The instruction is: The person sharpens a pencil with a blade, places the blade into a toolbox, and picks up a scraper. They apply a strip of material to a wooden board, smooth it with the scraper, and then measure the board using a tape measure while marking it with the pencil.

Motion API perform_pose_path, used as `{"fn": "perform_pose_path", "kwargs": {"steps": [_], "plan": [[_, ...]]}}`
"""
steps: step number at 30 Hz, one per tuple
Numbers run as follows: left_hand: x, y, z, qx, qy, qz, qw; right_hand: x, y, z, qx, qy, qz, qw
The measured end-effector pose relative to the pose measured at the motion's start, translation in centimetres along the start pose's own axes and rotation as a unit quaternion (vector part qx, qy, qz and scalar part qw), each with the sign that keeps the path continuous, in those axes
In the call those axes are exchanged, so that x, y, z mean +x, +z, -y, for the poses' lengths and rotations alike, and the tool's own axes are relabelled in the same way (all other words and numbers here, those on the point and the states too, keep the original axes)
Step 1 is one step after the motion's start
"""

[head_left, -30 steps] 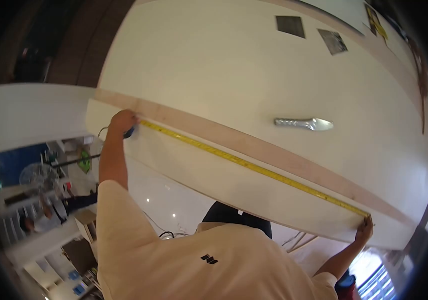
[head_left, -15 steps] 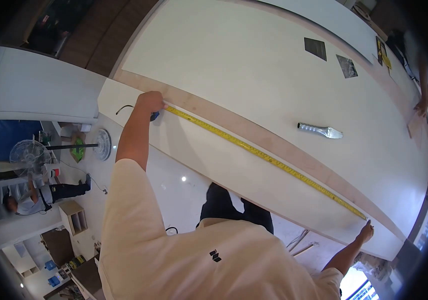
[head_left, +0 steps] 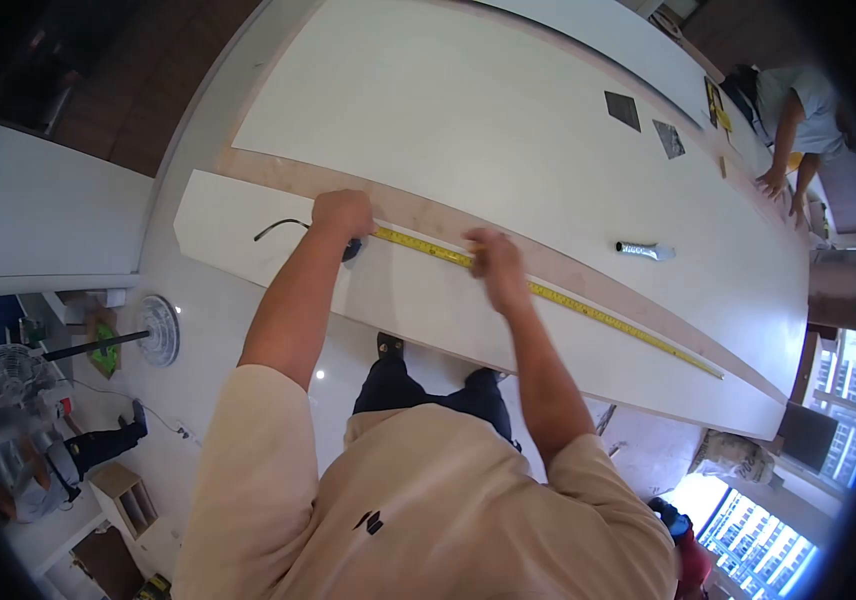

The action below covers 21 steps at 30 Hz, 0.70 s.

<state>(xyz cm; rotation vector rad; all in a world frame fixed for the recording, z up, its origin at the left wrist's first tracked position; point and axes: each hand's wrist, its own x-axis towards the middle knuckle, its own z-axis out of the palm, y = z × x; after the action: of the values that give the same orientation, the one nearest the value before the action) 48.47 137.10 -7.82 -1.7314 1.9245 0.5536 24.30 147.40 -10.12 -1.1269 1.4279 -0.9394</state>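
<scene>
My left hand is closed round the dark case of a tape measure, near the left end of a long white panel strip. From it the yellow tape runs out along the strip towards the right. Over the middle of the tape is my right hand, blurred, its fingers too smeared to read; part of the tape is hidden beneath it. A thin black cord curves out beside my left hand. Behind the strip lies a bare wood band bordering a large white sheet.
On the large sheet are a silver-handled tool and two dark sample pieces. A co-worker leans on the far right end with both hands. At the left stand a fan and another person.
My right hand has left the tape's far end and moved left to its middle. The view has shifted, and the co-worker at the right now shows more fully, both hands on the surface.
</scene>
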Motion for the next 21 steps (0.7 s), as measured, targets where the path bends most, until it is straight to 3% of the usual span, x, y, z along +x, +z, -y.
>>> {"fn": "perform_pose_path", "kwargs": {"steps": [1,2,7,14,21], "plan": [[0.1,0.0,0.3,-0.002,0.009,-0.006,1.0,1.9,2.9,-0.5,-0.044,-0.062,0.031,0.997],[0.2,0.2,0.4,-0.001,0.01,-0.002,1.0,2.6,5.2,1.6,0.005,0.036,0.049,0.998],[0.9,-0.1,0.8,0.004,0.022,0.012,1.0,6.0,10.6,-1.3,-0.074,-0.047,0.047,0.995],[1.7,-0.1,1.5,-0.028,0.033,0.024,0.999,5.9,11.5,-2.0,-0.139,-0.073,0.014,0.988],[2.1,0.2,1.5,-0.033,0.037,0.032,0.998,5.9,11.5,-2.3,-0.117,-0.066,0.015,0.991]]}}
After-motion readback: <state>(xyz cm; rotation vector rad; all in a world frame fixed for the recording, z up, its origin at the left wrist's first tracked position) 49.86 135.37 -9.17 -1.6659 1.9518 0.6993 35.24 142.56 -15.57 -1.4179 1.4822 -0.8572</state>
